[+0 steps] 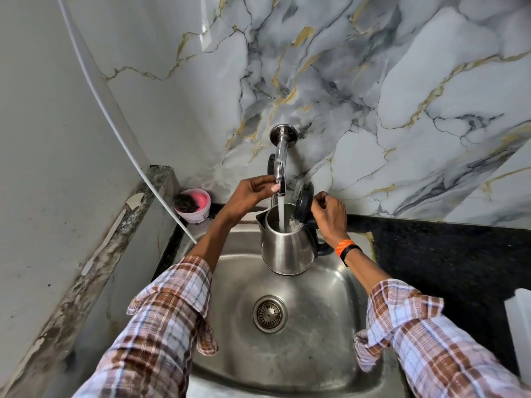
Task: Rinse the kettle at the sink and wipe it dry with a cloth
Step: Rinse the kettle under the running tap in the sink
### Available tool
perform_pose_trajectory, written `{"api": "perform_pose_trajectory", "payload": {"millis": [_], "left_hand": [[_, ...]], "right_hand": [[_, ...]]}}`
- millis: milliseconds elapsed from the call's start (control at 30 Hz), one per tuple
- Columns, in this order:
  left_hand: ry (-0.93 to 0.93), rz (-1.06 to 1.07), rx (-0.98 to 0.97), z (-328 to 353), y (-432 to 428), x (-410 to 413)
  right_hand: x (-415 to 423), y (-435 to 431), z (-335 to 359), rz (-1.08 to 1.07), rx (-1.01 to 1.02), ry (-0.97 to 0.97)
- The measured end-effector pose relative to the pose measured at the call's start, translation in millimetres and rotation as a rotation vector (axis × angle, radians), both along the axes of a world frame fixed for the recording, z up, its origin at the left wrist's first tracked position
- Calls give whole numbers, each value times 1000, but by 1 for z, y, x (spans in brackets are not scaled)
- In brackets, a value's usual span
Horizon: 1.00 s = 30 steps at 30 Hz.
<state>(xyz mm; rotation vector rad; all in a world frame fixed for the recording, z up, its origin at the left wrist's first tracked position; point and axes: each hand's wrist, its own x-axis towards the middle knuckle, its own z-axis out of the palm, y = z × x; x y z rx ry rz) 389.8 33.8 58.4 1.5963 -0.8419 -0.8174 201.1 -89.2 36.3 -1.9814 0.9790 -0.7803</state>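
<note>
Kettle, stainless steel, stands upright in the sink at the basin's 12 o'clock edge, directly under the tap. Lid, black, is swung open and tilted up at the kettle's 2 o'clock. Water stream runs from the tap spout straight into the open mouth; water is visible pooling inside. Kettle spout points toward 9 o'clock; the black handle sits at 3 o'clock. Right hand is closed around the top of the handle just behind the lid, fingers curled, a ring on one finger, an orange band and a black band at the wrist. Left hand is at the tap's 9 o'clock, fingers pinched on the tap end at the nozzle; whether it grips a lever there cannot be told. Both forearms carry rolled plaid sleeves. Drain strainer lies at the basin centre, at 6 o'clock from the kettle and well apart from it. Pink tub holding a dark scrubber rests on the ledge at the kettle's 9 o'clock, near the corner. White hose runs down the left wall to the sink's 10 o'clock rim. Black counter extends at 3 o'clock; marble-patterned wall rises behind.
</note>
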Motion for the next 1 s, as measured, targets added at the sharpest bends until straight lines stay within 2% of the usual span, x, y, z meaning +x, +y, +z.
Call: {"api": "perform_pose_trajectory", "payload": {"millis": [200,367,667,867,1000], "left_hand": [[77,-29,-22,2,-3,1],[64,-50,-31,-1,-9,-3],[79,122,-57,-5,-16,-8],[-30,248,-116,-3,-19,-22],[-80,254,-111,-14,-13,-29]], "right_hand": [[2,1,-1,10,-4,-6],[2,3,-3,29,-18,-10],[1,1,-1,21,-16,-1],[4,0,4,6,-21,-8],[1,-2,6,0,-26,-7]]}}
